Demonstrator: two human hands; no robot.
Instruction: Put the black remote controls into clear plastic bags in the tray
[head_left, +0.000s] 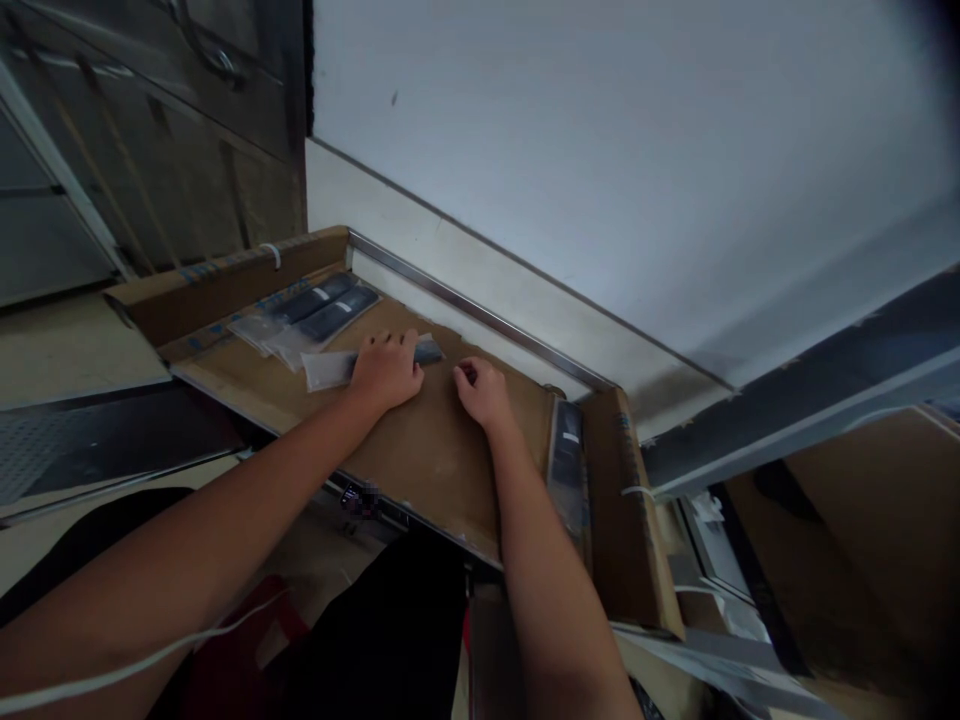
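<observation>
Item: flat cardboard work surface with raised cardboard flaps along its left and right edges, set against a pale wall. Left hand lies palm down, fingers spread and flat, pressing on a clear plastic sleeve holding a dark bar near the far edge of the cardboard; the sleeve's ends show on either side of the hand. Right hand rests just beside it on the bare cardboard, fingers curled loosely inward; whether they pinch anything cannot be told. Surrounding stock: a fan of similar bagged dark bars in the far left corner, just beyond the left hand and not touching it; one more bagged dark piece upright against the right flap. A metal strip borders the far edge. Open room: the middle and near part of the cardboard between the forearms is bare. Room: dim, a dark cabinet front at the upper left, a grey beam at right, further cardboard beyond it.
</observation>
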